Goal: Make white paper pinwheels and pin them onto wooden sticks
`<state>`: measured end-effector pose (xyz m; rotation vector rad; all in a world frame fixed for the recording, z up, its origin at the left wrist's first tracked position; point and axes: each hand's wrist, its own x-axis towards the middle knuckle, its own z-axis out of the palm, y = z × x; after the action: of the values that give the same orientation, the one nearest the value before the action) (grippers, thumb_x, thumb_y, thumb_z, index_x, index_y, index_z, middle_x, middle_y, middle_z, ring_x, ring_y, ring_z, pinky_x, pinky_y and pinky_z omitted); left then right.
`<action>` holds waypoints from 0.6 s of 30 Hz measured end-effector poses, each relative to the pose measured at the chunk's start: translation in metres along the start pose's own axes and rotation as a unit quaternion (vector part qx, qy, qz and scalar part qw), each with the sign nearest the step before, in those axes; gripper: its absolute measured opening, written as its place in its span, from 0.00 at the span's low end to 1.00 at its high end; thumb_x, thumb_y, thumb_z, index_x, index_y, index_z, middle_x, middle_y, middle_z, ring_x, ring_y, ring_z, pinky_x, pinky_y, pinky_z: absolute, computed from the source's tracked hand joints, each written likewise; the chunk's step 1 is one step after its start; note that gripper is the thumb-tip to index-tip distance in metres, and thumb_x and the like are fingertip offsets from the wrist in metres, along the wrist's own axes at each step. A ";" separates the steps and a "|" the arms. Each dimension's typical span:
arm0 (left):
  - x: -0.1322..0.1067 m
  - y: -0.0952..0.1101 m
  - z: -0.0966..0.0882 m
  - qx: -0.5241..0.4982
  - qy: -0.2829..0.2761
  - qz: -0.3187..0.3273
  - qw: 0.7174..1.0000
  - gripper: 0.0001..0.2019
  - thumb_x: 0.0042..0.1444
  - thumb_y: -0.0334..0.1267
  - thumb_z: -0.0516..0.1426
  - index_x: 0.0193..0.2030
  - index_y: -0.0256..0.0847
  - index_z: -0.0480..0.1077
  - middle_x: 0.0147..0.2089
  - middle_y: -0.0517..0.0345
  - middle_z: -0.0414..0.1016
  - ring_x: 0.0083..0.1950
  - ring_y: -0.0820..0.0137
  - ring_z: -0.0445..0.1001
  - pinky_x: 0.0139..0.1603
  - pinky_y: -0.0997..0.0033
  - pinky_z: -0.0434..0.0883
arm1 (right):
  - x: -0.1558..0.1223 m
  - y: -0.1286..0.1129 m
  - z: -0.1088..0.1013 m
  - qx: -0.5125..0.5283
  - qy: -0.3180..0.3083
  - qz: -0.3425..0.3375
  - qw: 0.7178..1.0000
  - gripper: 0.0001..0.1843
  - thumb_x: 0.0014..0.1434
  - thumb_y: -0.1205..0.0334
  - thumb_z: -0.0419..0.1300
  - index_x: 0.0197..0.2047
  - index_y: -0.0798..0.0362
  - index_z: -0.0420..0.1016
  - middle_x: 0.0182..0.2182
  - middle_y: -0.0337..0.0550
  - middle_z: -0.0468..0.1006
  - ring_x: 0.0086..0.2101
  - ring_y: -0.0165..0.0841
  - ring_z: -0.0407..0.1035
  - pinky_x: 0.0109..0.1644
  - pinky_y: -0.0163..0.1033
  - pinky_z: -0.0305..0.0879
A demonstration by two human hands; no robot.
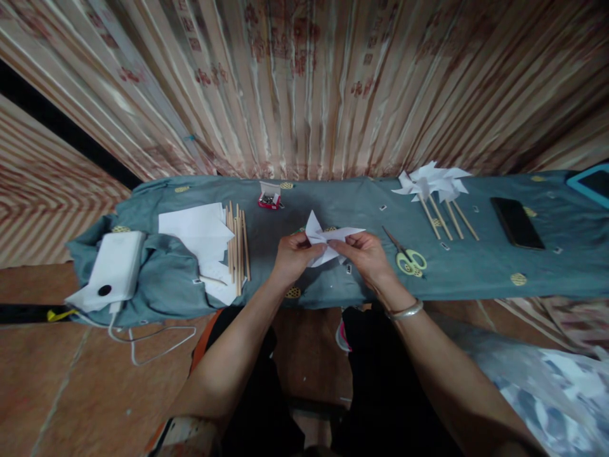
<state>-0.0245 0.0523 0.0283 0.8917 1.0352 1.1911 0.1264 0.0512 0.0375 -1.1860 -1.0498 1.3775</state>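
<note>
A white paper pinwheel [313, 230], its blades folded to points, is held above the cloth in front of me. My left hand [294, 257] pinches its left side, the thumb near the centre. From the right, my right hand [362, 254] grips it too, thumb pressed close to the middle. No stick shows on this pinwheel, and its centre is partly hidden by my thumbs. Scissors [406, 257] with pale green handles lie just right of my right hand. Left of my left hand lie several wooden sticks [238, 247]. Beyond it stands an open small red box [269, 200] of small metal pieces.
Several finished pinwheels on sticks [435, 184] lie at the back right, beside a dark phone [517, 222]. White paper sheets [190, 225] and a white power bank [117, 266] with a cable are at left. A green cloth [342, 197] covers the narrow table before a curtain [304, 82].
</note>
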 end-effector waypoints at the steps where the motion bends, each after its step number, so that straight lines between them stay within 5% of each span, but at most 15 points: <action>1: 0.000 0.000 0.000 -0.001 -0.001 0.000 1.000 0.14 0.31 0.38 0.70 0.28 0.37 0.79 0.27 0.61 0.78 0.27 0.72 0.72 0.32 0.72 0.69 | 0.000 0.000 0.000 0.000 -0.001 -0.002 1.000 0.18 0.34 0.50 0.75 0.27 0.49 0.81 0.26 0.37 0.82 0.27 0.32 0.74 0.36 0.39 0.72; 18: -0.001 0.004 -0.003 -0.019 0.010 0.003 1.000 0.18 0.30 0.43 0.73 0.29 0.36 0.80 0.27 0.59 0.79 0.27 0.72 0.74 0.33 0.71 0.71 | 0.002 -0.007 0.001 -0.077 -0.029 -0.053 0.995 0.18 0.41 0.43 0.72 0.27 0.49 0.81 0.22 0.37 0.79 0.27 0.34 0.72 0.34 0.39 0.70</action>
<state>-0.0287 0.0525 0.0316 0.8546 1.0226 1.2225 0.1259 0.0540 0.0441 -1.1892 -1.2619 1.2720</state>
